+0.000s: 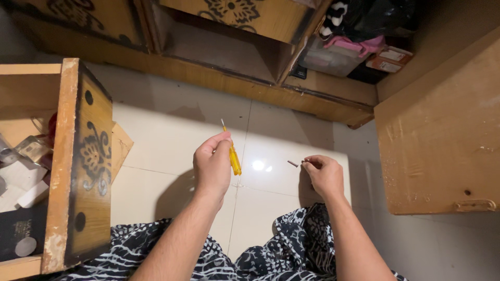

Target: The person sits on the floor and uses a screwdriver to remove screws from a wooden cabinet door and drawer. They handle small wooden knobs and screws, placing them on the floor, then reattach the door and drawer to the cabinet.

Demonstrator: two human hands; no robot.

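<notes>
My left hand (212,166) grips a small screwdriver (233,153) with a yellow handle, its metal tip pointing up and away. My right hand (324,174) pinches a small dark screw (293,163) between thumb and fingertips, the screw sticking out to the left. Both hands hover above a white tiled floor (166,135), about a hand's width apart. My legs, in black-and-white patterned cloth (291,250), show at the bottom.
A wooden drawer (86,156) with a dark floral front stands at the left, holding several small items. A wooden panel (437,140) lies at the right. A cabinet frame (224,62) runs along the back, with a plastic box (333,60) and clothes inside.
</notes>
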